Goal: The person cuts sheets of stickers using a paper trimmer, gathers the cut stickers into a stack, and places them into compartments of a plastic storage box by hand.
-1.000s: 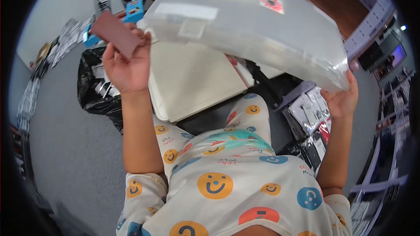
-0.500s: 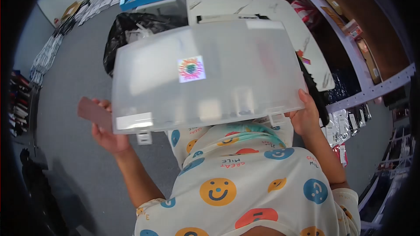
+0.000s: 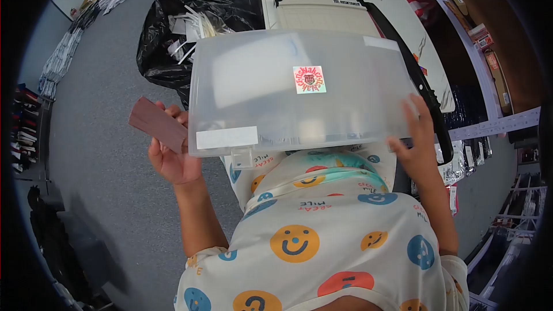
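Note:
A translucent plastic case (image 3: 259, 103) with a shut lid lies in front of my body, above my lap. Its lid carries a shiny square sticker (image 3: 309, 79) and a blank white label (image 3: 227, 137); one latch (image 3: 242, 157) shows at the near edge. My left hand (image 3: 180, 164) is closed around a flat, reddish-brown rectangular piece (image 3: 157, 124), just off the case's left edge. I cannot tell whether it is one piece or a stack. At the right edge of the case, my right hand (image 3: 420, 141) has its fingers spread, with the fingertips over the lid's edge.
Behind the case, a paper trimmer (image 3: 322, 12) with a long black arm (image 3: 426, 89) rests on a white marbled table (image 3: 397, 8). A black bin bag (image 3: 152, 52) with scraps stands to the left. Metal shelving (image 3: 489, 124) with packages lines the right side.
The case has moved right and lower relative to my body, uncovering the trimmer and bag. My right hand has loosened from gripping its corner to spread fingers. My left hand keeps the reddish-brown piece.

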The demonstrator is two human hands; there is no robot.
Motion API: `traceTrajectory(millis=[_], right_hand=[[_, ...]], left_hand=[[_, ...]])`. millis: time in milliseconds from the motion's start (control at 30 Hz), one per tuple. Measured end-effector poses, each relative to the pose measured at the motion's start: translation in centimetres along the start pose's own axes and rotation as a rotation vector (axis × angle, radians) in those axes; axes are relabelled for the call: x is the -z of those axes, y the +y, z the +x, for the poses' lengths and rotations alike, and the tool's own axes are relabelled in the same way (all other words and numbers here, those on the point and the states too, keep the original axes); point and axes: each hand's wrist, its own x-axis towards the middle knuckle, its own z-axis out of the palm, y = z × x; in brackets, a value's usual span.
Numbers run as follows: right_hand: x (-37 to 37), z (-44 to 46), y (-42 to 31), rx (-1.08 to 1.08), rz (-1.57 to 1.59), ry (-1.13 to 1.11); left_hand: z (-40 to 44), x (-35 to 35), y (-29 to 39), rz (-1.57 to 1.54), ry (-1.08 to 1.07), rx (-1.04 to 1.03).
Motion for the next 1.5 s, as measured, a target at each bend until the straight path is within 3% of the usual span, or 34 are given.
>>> traceTrajectory(millis=[33,133,233,333,433,533,633,667,733,800,900,967,1000,1033,1100,1200,1367,1433,1500], right_hand=[[0.2,0.1,-1.0,0.119,-0.122,-0.050],[-0.5,0.8,-1.3,0.196,-0.023,-0.157],[-0.5,0.7,-0.3,0.246,0.119,-0.106],[0.6,0.0,0.7,0.216,0.052,-0.014],[1.3,0.1,1.7,0.337,0.185,-0.033],[4.5,2.2,1.3,0.291,0.145,0.094],[7.7,6.7,2.4,0.159,0.306,0.220],[8.5,8.8,2.8,0.063,0.319,0.212],[9.0,13.8,5.2,0.149,0.268,0.322],[8.1,18.8,6.4,0.187,0.117,0.525],[6.1,21.8,2.3,0.294,-0.312,0.770],[3.6,23.4,3.7,0.438,-0.223,0.539],[1.1,21.7,0.7,0.467,0.084,0.356],[0.3,19.1,-2.6,0.478,0.208,-0.002],[-0.9,15.4,-7.2,0.820,-0.006,-0.169],[-2.9,14.7,-7.4,0.705,0.070,-0.300],[-2.5,18.1,-4.1,0.330,0.337,-0.071],[-3.1,21.8,-1.2,0.301,0.381,0.226],[-3.4,23.9,-0.1,0.155,0.327,0.142]], left_hand=[[0.1,-0.1,-0.1,0.003,-0.006,0.006],[0.3,0.0,-0.6,-0.019,0.011,0.017],[0.4,0.4,-0.6,-0.095,0.004,0.051],[0.5,0.2,-0.8,-0.058,0.054,0.015],[0.6,0.4,-1.0,-0.082,0.042,0.024],[0.5,-0.3,-1.0,0.059,0.247,-0.054],[1.1,0.0,-1.3,-0.088,0.021,0.034],[1.1,-0.2,-1.5,-0.030,0.052,0.025],[1.0,-0.2,-1.7,-0.035,0.064,0.028],[1.1,-0.1,-1.8,-0.047,0.068,0.020],[0.7,0.0,-1.5,-0.071,0.070,0.011],[0.3,-0.2,-1.7,-0.093,0.068,0.013],[0.1,-0.4,-1.9,-0.097,0.072,0.012],[-0.1,-0.6,-2.0,-0.105,0.075,0.016],[-0.3,-0.8,-2.3,-0.109,0.076,0.022],[-0.5,-0.9,-2.3,-0.093,0.080,0.046],[-0.4,-0.3,-1.9,-0.053,0.094,0.072],[-0.3,-0.1,-2.1,-0.041,0.085,0.067],[-0.2,0.0,-2.2,-0.019,0.092,0.050]])
